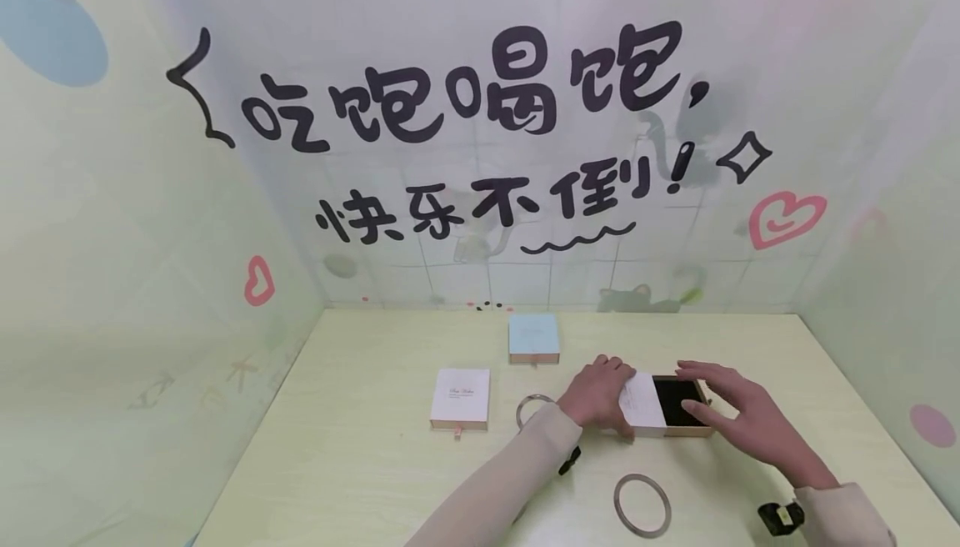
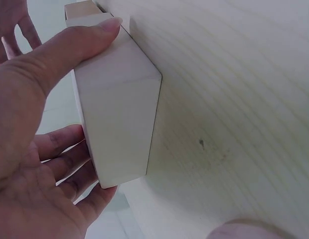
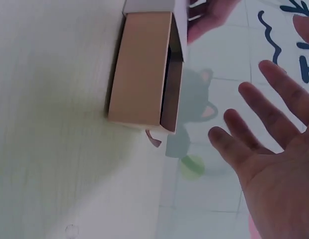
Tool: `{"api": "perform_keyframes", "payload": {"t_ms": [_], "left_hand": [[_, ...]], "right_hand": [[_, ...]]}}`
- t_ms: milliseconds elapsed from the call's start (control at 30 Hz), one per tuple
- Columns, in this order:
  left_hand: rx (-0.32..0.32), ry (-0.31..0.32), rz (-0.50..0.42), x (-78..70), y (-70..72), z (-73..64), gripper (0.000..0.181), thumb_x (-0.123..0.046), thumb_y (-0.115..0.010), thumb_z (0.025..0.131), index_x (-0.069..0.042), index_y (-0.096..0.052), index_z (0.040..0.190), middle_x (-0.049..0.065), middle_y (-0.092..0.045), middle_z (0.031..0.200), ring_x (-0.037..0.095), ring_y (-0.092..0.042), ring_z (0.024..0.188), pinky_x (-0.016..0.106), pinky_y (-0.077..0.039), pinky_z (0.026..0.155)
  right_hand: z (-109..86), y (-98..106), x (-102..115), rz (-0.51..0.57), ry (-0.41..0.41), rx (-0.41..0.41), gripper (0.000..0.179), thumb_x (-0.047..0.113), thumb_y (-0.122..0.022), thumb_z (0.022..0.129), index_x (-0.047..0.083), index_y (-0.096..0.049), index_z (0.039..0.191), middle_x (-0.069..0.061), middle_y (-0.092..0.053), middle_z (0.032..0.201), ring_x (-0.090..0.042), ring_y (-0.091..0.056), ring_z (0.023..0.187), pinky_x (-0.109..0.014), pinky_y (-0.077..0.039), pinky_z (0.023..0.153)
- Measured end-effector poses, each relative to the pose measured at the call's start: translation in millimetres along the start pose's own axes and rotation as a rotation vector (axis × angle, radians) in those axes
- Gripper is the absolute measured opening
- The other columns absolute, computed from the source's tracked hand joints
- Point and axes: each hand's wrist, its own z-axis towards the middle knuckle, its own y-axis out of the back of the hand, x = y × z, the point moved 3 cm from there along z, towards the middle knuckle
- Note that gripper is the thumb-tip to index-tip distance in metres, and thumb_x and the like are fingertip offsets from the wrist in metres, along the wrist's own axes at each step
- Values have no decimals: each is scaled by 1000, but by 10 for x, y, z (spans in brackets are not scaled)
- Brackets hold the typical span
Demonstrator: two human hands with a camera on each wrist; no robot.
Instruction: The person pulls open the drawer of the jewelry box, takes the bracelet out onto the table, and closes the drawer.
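Observation:
A white drawer-style jewelry box (image 1: 643, 405) lies at the right of the table, its sleeve gripped by my left hand (image 1: 598, 393) with the thumb on the near side and fingers on the far side. The drawer (image 3: 139, 69) is slid partway out to the right, showing a black lining (image 1: 671, 401) and a small ribbon tab (image 3: 154, 139) at its end. My right hand (image 1: 742, 414) hovers beside and over the drawer end, fingers spread and holding nothing. In the left wrist view the sleeve's closed-up side (image 2: 119, 129) sits between thumb and fingers.
One bangle (image 1: 617, 497) lies in front of the box; another bangle (image 1: 519, 410) is partly hidden behind the left forearm. A white box (image 1: 459, 397) and a light blue box (image 1: 534, 336) stand to the left. A printed curtain (image 1: 480, 272) borders the table's back.

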Motion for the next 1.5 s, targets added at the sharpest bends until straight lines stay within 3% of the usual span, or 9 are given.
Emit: {"api": "perform_keyframes", "payload": {"t_ms": [100,233,333,500,667,833,967,1100,1500], "left_hand": [[0,1,-9,2,-7,0,92,-51,-96,62,-23,-58,141,-11,-61,132,6,-50,113,19,-45,95],[-5,-8,-6,2,-27,8,92,-51,-96,62,-22,-58,141,-11,-61,132,6,-50,113,19,-45,93],[-7,-11,1,5,-38,18,92,-52,-96,62,-22,-58,141,-11,-61,133,6,-50,113,18,-45,93],[-2,-7,-6,14,-42,13,92,-52,-96,62,-23,-58,141,-11,-60,133,6,-50,113,19,-45,94],[-5,-9,-7,21,-25,4,92,-52,-96,62,-23,-58,141,-12,-60,133,5,-50,112,18,-45,94],[-3,-14,-13,16,-33,-2,92,-51,-96,62,-22,-58,141,-11,-61,133,6,-50,112,18,-45,93],[-2,-10,-15,16,-38,3,92,-52,-96,62,-23,-58,141,-11,-61,133,6,-50,113,18,-45,95],[-1,-8,-13,14,-39,5,92,-52,-96,62,-23,-58,141,-11,-61,134,6,-50,114,18,-45,95],[-2,-2,-14,21,-47,20,92,-52,-96,62,-24,-58,141,-12,-60,133,6,-50,114,19,-45,96]], "right_hand": [[27,52,-82,36,-133,33,43,26,-70,98,15,-62,139,-14,-62,142,18,-48,123,-6,-46,94],[51,102,-208,-13,-302,63,50,40,-58,104,11,-56,145,-19,-60,144,-14,-65,121,-29,-56,88],[65,112,-300,18,-394,62,58,45,-48,107,4,-51,147,-26,-59,142,-36,-69,116,-44,-58,87],[82,103,-424,117,-497,81,70,50,-38,109,-8,-43,149,-34,-56,142,-38,-71,113,-42,-60,88],[103,56,-534,169,-544,139,69,44,-35,111,-15,-42,145,-37,-57,137,-39,-70,112,-34,-61,82],[130,-13,-635,176,-596,191,57,32,-33,113,-17,-49,138,-37,-62,128,-26,-71,99,-30,-59,77],[137,-50,-690,122,-605,229,46,24,-39,111,-15,-59,128,-24,-71,106,-17,-66,88,-29,-55,70],[124,-67,-711,71,-575,244,37,17,-45,108,-12,-63,122,-9,-69,90,-16,-62,81,-29,-53,65],[100,-63,-742,1,-537,240,28,11,-53,103,-10,-68,114,-9,-71,90,-16,-61,79,-29,-51,65]]}}
